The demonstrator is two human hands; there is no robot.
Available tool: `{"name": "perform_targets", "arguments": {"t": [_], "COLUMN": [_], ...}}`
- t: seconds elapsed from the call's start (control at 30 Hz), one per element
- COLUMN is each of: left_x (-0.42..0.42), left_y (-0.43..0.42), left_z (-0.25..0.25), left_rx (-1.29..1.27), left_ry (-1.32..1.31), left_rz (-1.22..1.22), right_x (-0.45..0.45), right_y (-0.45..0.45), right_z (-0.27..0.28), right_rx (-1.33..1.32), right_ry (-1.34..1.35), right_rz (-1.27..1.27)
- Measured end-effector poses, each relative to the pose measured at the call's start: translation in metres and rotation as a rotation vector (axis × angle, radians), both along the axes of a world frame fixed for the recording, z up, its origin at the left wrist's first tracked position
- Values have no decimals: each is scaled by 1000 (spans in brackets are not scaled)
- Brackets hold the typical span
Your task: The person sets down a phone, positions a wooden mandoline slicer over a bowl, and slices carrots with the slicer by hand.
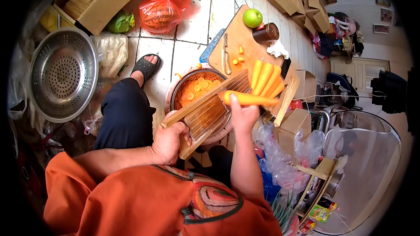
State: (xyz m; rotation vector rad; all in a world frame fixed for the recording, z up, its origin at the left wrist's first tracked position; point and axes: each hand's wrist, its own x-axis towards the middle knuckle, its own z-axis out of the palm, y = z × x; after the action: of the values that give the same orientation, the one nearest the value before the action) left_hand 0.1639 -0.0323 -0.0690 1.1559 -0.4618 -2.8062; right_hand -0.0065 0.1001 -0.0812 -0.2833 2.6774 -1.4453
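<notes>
My left hand is closed round the near end of a wooden slicer, a long frame held at a slant over a pot. In my right hand is a peeled carrot, lying across the slicer's upper part. Under the slicer, the pot holds many round carrot slices. Several more peeled carrots lie together just past the slicer's far end. A wooden cutting board carries a knife and a few small carrot pieces.
A green apple and a dark jar stand on the board's far side. At left are a steel colander, a red bag with round striped fruit, and an open cardboard box. Plastic bags crowd my right side.
</notes>
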Motion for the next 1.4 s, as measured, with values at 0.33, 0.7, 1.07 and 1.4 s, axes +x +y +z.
{"name": "perform_targets", "arguments": {"t": [0.33,0.7,1.07,1.4], "left_x": [0,-1,0,-2], "left_y": [0,1,-3,-3], "left_z": [-2,-1,-6,4], "left_rx": [-20,-12,-35,-44], "left_ry": [-9,-34,-48,-30], "left_rz": [26,-26,-48,-69], "right_x": [29,-22,-23,-38], "right_y": [-6,4,4,19], "right_z": [3,-5,-5,-26], "right_rx": [35,327,385,54], "right_ry": [101,34,-2,152], "right_rz": [133,-144,-122,-55]}}
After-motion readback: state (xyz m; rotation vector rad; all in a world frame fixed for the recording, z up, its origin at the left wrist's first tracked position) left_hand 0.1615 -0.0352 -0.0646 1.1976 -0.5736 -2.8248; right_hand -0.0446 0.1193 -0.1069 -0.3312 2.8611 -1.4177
